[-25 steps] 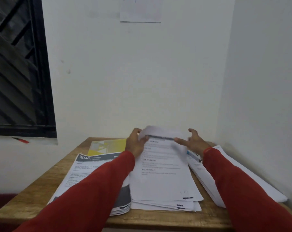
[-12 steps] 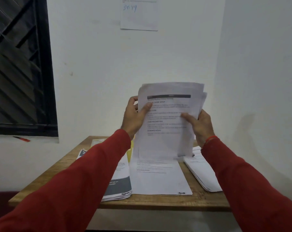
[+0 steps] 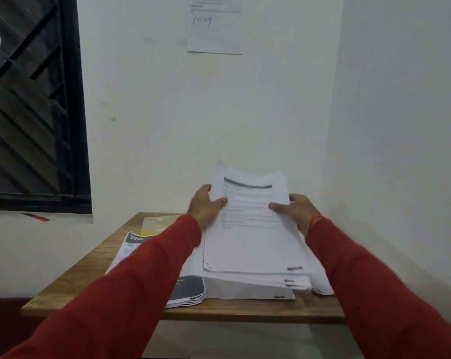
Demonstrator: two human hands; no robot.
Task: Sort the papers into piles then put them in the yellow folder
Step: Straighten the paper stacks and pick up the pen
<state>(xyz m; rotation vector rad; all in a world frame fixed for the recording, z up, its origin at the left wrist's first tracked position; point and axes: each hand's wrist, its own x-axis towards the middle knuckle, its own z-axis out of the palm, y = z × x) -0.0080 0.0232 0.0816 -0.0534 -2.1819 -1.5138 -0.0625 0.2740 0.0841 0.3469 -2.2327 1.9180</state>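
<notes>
Head view: sorting step, middle pile.
Left hand (image 3: 206,203) grip: clamped on paper stack (image 3: 250,229).
Right hand (image 3: 295,209) grip: same.
Next: square up, then yellow folder (image 3: 157,224).

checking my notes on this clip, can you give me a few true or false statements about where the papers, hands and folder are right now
1. Both hands grip the same sheaf of papers. True: the left hand holds its left edge, the right hand its right edge.
2. The sheaf is held upright, clear of the table. False: it lies tilted, its near end on the middle pile.
3. The yellow folder lies at the table's far left. True.
4. The yellow folder already holds the sheaf. False: the sheaf is outside it, in the hands.
5. A pile with a dark-banded cover lies left of the middle pile. True.
</notes>
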